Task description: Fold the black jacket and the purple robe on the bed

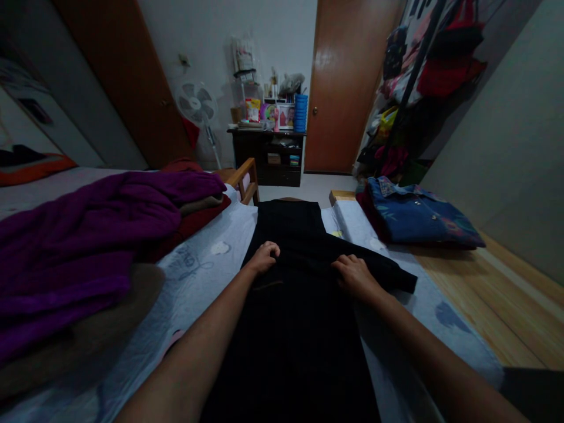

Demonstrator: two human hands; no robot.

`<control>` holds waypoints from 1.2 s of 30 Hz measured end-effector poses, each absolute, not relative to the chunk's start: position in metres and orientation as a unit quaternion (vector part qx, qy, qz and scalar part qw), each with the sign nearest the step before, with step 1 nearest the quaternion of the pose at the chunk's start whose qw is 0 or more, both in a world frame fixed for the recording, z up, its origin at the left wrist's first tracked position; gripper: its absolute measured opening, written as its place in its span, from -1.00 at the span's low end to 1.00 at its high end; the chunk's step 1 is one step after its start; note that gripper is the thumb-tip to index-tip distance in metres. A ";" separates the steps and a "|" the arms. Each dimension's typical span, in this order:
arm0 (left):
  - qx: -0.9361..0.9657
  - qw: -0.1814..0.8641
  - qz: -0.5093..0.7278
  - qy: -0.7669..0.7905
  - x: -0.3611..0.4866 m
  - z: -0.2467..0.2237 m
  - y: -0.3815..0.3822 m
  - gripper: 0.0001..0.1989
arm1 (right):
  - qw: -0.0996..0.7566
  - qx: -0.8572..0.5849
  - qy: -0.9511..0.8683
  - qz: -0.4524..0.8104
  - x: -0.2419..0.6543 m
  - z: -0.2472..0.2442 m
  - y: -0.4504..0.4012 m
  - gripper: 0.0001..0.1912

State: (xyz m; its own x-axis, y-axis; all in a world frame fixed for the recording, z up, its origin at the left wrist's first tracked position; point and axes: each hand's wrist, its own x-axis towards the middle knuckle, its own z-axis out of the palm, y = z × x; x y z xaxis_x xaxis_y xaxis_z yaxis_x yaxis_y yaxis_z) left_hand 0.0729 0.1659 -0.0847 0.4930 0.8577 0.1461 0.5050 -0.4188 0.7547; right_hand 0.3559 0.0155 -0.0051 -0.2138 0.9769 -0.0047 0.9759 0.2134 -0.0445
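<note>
A black long-sleeved garment (299,335) lies spread lengthwise in front of me on the light patterned bed sheet (194,282). One sleeve (388,267) stretches out to the right. My left hand (264,258) is on the garment's left side, fingers curled in and closed on the dark cloth. On the opposite side my right hand (352,275) grips the fabric near the base of that sleeve, its fingers bent downward. The dark cloth makes the exact folds between my fingertips hard to see. A thin brownish line (268,285) shows on the cloth below my left hand.
Left of the garment is a heap of purple clothing (92,223) over red and brown pieces. A folded blue patterned shirt (418,211) tops a stack on the right, by a wooden ledge (493,294). Beyond stand a white fan (197,103) and a dark cabinet (251,155).
</note>
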 end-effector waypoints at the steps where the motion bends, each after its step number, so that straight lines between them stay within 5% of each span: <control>1: 0.799 0.330 0.265 0.428 0.073 -0.084 0.166 -0.77 | 0.004 -0.625 -0.781 0.019 0.357 -0.004 0.015 -0.75; 13: 0.804 0.358 0.246 0.406 0.069 -0.080 0.167 -0.81 | 0.041 -0.598 -0.794 -0.099 0.366 0.013 0.004 -0.84; 21: 0.811 0.330 0.263 0.406 0.071 -0.086 0.168 -0.79 | -0.053 -0.620 -0.775 -0.111 0.383 0.013 -0.014 -0.79; 27: 0.817 0.320 0.254 0.407 0.073 -0.086 0.169 -0.77 | 0.003 -0.641 -0.748 -0.175 0.397 0.032 -0.017 -0.77; 36: 0.833 0.323 0.220 0.391 0.073 -0.082 0.172 -0.78 | -0.057 -0.598 -0.799 0.023 0.405 0.027 -0.038 -0.89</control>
